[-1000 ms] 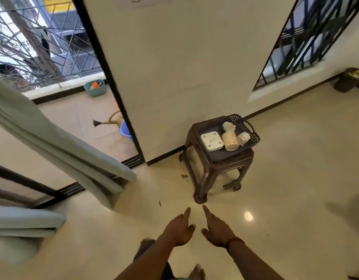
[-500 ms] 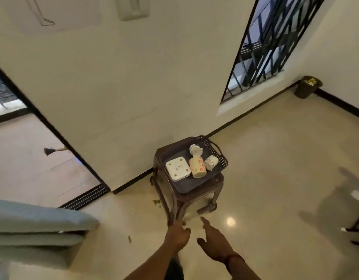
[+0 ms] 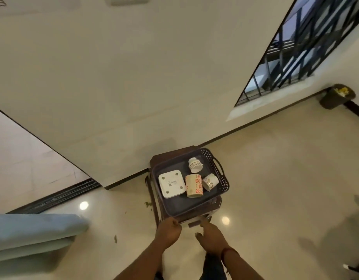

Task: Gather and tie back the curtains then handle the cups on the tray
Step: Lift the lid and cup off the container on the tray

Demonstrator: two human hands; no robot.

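A dark plastic tray [image 3: 224,179] sits on a brown stool [image 3: 152,196] against the wall. On it lie a tall cup with orange flowers [image 3: 193,185] on its side, a small patterned cup [image 3: 211,181] tipped over, and a small stack of white cups [image 3: 195,164]. A white square slab [image 3: 171,184] lies at the tray's left. My left hand [image 3: 168,232] hovers just below the tray's near left corner, fingers loosely curled, holding nothing. My right hand [image 3: 212,236] reaches toward the near edge with fingers extended. Pale blue-grey curtain folds [image 3: 33,233] lie at the lower left.
A barred window [image 3: 295,49] is set in the wall at the right, with a dark waste bin [image 3: 337,97] in the corner beneath it. A doorway with a floor track [image 3: 53,197] opens at the left. Glossy floor surrounds the stool.
The view has turned right and closed in on the stool. The curtain slid to the lower left edge. Both hands now reach the tray's near edge.
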